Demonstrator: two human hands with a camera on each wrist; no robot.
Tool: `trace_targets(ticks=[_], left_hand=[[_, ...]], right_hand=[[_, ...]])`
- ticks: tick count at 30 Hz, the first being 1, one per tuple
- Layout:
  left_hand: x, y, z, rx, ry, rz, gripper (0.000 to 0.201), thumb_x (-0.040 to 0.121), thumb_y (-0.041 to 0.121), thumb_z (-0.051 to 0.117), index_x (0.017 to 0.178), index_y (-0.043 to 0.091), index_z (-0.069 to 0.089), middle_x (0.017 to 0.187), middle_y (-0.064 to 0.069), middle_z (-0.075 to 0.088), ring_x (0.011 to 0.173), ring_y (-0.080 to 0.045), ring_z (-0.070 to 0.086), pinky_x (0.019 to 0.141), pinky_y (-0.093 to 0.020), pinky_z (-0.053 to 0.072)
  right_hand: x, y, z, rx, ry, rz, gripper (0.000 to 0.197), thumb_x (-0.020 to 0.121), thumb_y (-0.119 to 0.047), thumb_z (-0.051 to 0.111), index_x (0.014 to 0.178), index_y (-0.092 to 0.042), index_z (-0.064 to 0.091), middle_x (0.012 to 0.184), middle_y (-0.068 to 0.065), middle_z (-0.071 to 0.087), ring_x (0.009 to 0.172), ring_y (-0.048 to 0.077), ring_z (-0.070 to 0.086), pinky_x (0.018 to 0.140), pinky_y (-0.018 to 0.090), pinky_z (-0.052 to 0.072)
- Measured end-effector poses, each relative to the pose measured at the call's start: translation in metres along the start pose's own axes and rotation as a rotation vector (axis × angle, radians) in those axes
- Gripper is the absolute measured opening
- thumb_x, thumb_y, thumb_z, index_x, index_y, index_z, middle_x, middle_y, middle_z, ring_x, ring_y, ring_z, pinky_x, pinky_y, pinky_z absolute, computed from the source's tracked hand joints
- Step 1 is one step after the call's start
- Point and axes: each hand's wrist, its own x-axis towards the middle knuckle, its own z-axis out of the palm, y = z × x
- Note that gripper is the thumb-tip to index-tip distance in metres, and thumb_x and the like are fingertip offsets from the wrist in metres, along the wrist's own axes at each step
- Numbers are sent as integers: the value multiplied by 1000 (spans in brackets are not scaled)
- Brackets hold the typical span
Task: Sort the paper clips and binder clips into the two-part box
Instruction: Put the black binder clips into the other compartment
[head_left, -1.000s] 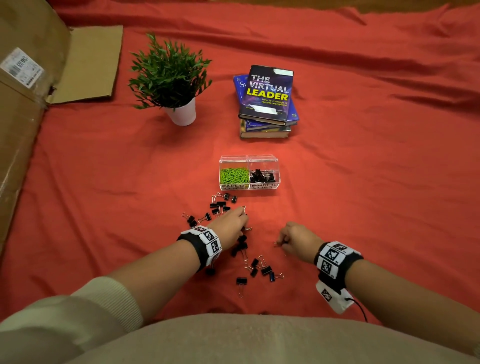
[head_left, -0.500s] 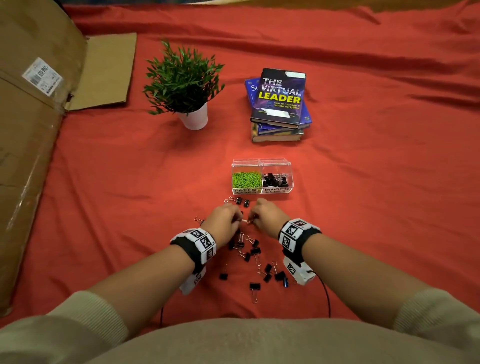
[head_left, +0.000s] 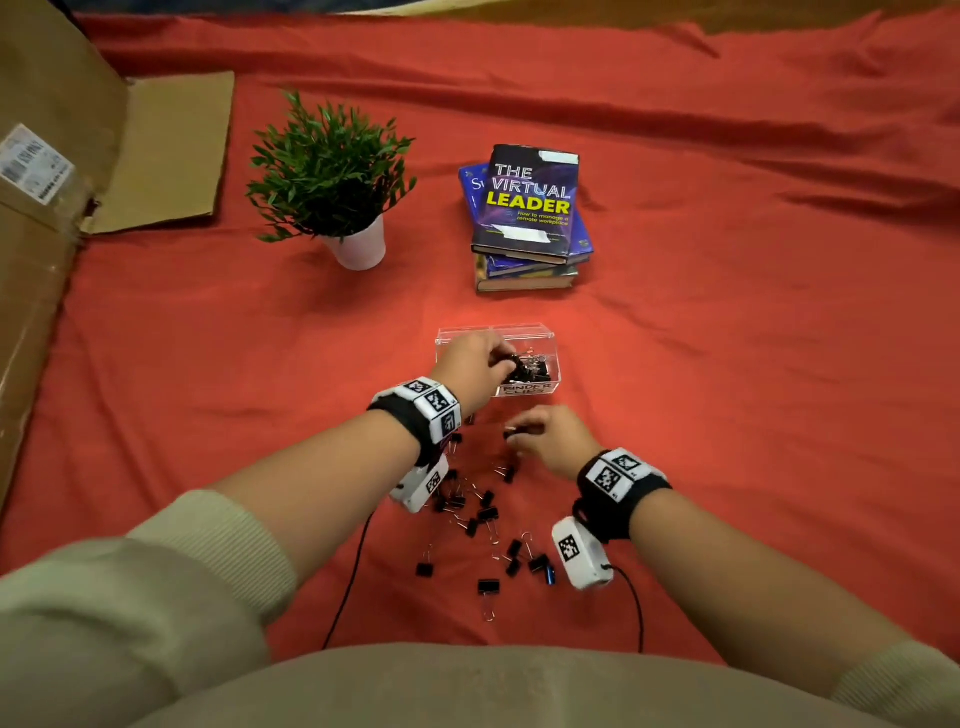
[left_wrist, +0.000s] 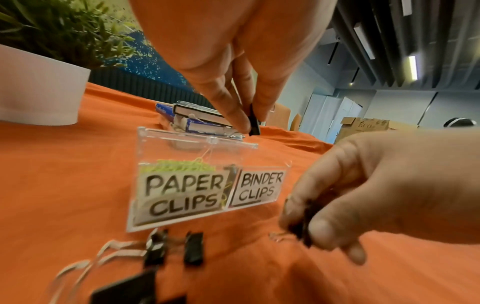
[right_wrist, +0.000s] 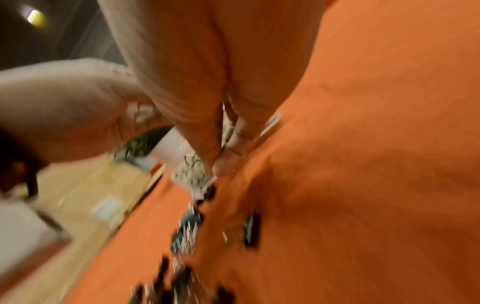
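Red cloth (head_left: 727, 364): covers the whole work surface, creased toward the upper right of the frame.
Box (head_left: 551, 347): clear plastic, two parts, just above the middle of the head view; the labels read PAPER CLIPS on its left part and BINDER CLIPS on its right.
Paper clips (left_wrist: 182, 165): green, lying in the left part.
Left hand (head_left: 470, 366): over the box, fingertips pinching one black binder clip (left_wrist: 254, 122) above the right part.
Right hand (head_left: 553, 439): just below the box, fingers curled round a second black clip (left_wrist: 302, 226) close to the cloth.
Loose binder clips (head_left: 485, 514): scattered on the cloth between the wrists, lower middle.
Plant (head_left: 332, 166): white pot, upper left of centre.
Books (head_left: 530, 208): stacked, upper centre.
Cardboard (head_left: 47, 208): along the left edge.
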Motion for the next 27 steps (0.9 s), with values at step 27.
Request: trace_targets(ticks=[27], left_hand=[[-66,-47,65,523,-397,217,30,85,18,61,114,10,55,114,-10,49,110,-30,51,89,-42,46]], right_hand=[[-31,-12,-21,-537,-300,-165,10,78,-11,60,86,-12,67,89,7,67,78,19,59,72,29,46]])
